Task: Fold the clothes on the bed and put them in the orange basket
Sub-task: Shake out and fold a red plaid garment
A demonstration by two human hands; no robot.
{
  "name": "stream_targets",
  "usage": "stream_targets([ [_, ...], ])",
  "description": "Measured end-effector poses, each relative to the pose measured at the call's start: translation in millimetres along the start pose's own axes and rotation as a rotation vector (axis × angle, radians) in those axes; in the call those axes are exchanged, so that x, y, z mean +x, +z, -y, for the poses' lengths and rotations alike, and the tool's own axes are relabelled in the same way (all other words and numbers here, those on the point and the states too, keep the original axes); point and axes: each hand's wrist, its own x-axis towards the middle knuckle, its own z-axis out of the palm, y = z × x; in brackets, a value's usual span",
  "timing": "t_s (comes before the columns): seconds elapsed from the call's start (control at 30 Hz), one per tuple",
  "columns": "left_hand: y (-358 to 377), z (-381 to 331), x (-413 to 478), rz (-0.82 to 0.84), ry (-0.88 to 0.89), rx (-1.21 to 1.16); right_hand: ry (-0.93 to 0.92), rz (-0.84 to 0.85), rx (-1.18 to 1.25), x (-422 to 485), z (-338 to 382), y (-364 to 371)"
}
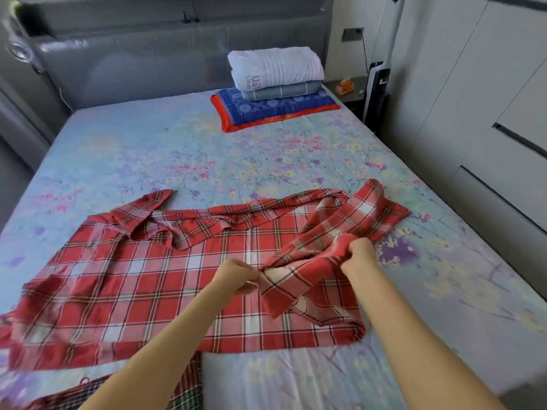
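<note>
A red plaid shirt (154, 279) lies spread across the floral bed sheet (183, 149), collar toward the left. Its right sleeve (349, 229) is bunched and lifted off the shirt's body. My left hand (236, 276) pinches the sleeve's cuff edge. My right hand (358, 255) grips the sleeve fabric a little farther up, fingers curled round a fold. A second, darker plaid garment (186, 392) peeks out at the bottom edge under my left forearm. No orange basket is in view.
A stack of folded blankets (275, 84) sits near the grey headboard (148, 60), at the far right of the bed. A nightstand (347, 90) with an orange box stands beside it. White wardrobe doors (488, 113) run close along the bed's right side.
</note>
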Motion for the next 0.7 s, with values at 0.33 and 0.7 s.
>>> stream_targets([
  [0.33,-88.9,13.9,-18.7,-0.256,0.088,-0.296,-0.362,0.313,-0.414,-100.7,21.3,125.2],
  [0.7,-228.0,90.1,-55.3,-0.667,0.050,-0.514,-0.810,0.747,-0.614,-188.4,-62.1,243.0],
])
